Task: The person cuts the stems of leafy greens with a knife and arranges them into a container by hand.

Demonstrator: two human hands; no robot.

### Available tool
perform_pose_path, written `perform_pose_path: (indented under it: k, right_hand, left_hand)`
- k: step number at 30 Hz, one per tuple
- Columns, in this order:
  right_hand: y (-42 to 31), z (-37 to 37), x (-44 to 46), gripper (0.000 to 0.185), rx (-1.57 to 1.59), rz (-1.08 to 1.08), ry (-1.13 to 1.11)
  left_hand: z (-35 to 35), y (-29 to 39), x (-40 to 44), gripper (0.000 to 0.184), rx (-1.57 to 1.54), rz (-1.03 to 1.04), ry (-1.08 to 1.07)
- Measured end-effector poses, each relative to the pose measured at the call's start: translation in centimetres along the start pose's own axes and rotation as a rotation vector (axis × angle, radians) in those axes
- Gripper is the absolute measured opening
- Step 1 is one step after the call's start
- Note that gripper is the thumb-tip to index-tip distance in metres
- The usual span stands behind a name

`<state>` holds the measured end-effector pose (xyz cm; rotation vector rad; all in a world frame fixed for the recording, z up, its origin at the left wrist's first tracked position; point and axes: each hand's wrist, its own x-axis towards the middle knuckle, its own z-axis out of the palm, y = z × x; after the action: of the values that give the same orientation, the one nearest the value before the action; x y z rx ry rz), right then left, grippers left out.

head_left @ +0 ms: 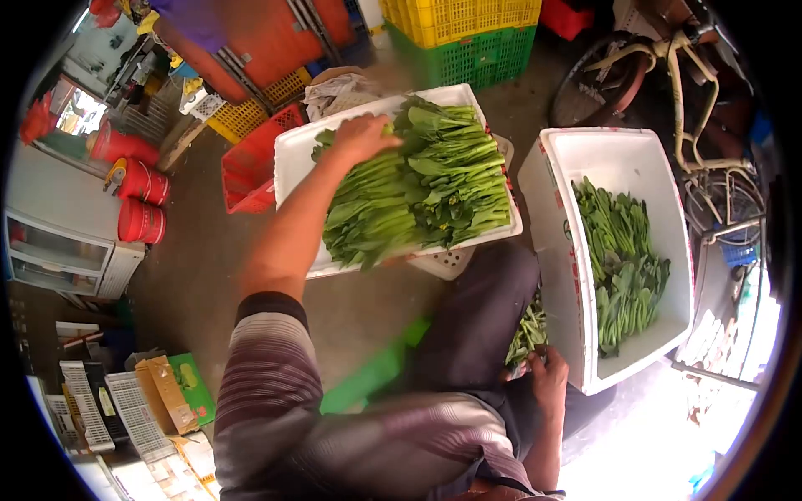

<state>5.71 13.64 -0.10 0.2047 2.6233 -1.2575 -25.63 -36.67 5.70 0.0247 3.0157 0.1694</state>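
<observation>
A white foam lid carries two rows of green choy sum, some with small yellow flowers. My left hand reaches over the far end of the left row, its fingers closed around some of the choy sum there. Down by my knee, my right hand is closed in a loose fist, and what it holds is too small to make out. More cut greens lie just beyond it, partly hidden by my leg. To the right stands a deep white foam box with bunches of choy sum inside.
Stacked yellow and green crates stand behind the lid, with a red crate to its left. A bicycle is at the far right. Red buckets, a cardboard box and baskets line the left side.
</observation>
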Motion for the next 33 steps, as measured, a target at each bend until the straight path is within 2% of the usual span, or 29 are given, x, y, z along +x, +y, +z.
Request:
perform_pose_path:
  k: [2, 4, 7, 10, 13, 16, 17, 20, 21, 27, 30, 33]
  right_hand:
    - [-0.8, 0.3, -0.2, 0.024, 0.003, 0.001, 0.009]
    - [-0.8, 0.6, -0.4, 0.024, 0.03, 0.04, 0.007]
    - [-0.1, 1.4, -0.5, 0.024, 0.012, 0.027, 0.0]
    - [-0.8, 1.7, -0.1, 0.024, 0.009, 0.034, -0.038]
    - [-1.4, 2.2, 0.4, 0.024, 0.009, 0.048, -0.008]
    - [-0.7, 2.3, 0.9, 0.024, -0.02, 0.018, -0.017]
    - [-0.4, 2.5, 1.1, 0.024, -0.016, 0.015, -0.026]
    - [0.0, 2.6, 0.9, 0.025, 0.009, 0.038, -0.059]
    - [-0.5, 2.7, 1.2, 0.026, 0.028, 0.056, -0.069]
    - [-3.0, 2.6, 1.0, 0.026, 0.055, 0.036, -0.091]
    - [-3.0, 2.0, 0.6, 0.026, 0.047, 0.026, -0.075]
    - [-1.3, 1.9, 0.1, 0.025, 0.096, 0.012, -0.053]
  left_hand:
    - [4.3, -0.8, 0.9, 0.075, -0.011, -0.029, -0.115]
    - [5.8, -1.2, 0.8, 0.077, -0.103, -0.073, -0.049]
    - [6.3, -2.7, 0.3, 0.073, -0.234, 0.062, 0.036]
    - [4.6, -2.5, -0.8, 0.061, -0.291, 0.077, 0.059]
    - [3.2, -2.4, -1.6, 0.052, -0.144, 0.02, 0.092]
    - [4.8, -2.8, -3.2, 0.053, 0.046, -0.042, 0.135]
    - [7.5, -3.9, -3.1, 0.06, 0.001, -0.086, 0.083]
    - [13.3, -4.2, -5.1, 0.062, 0.053, -0.114, 0.207]
    - [12.5, -3.6, -5.1, 0.062, 0.064, -0.158, 0.111]
    - [10.8, -3.6, -4.5, 0.067, 0.016, -0.158, 0.038]
    - [9.0, -3.8, -5.0, 0.069, -0.045, -0.106, 0.107]
    - [7.5, -4.4, -5.0, 0.071, -0.096, -0.152, 0.195]
